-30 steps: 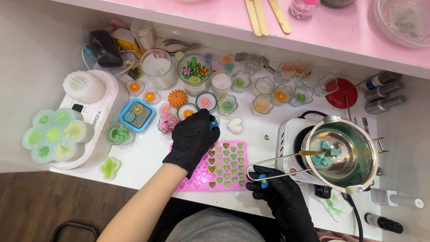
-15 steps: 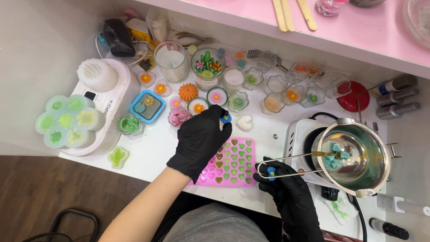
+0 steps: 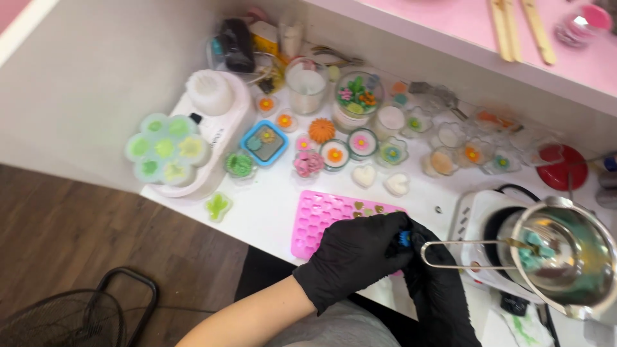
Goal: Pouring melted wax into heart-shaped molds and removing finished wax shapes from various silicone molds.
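White worktop (image 3: 270, 212) over wood floor (image 3: 77, 244)

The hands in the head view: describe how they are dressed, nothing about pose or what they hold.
Both the left hand and the right hand wear snug black disposable gloves with a slight matte sheen, wrinkled at the knuckles. The left glove ends at the wrist, and the forearm beyond it is bare, with no sleeve, watch or band visible. The right glove's cuff runs out of the frame, so any sleeve there cannot be seen.

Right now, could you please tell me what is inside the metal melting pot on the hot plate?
The metal melting pot holds teal wax chunks, with the tweezers' tips reaching in. The pot's near wall covers part of its bottom.
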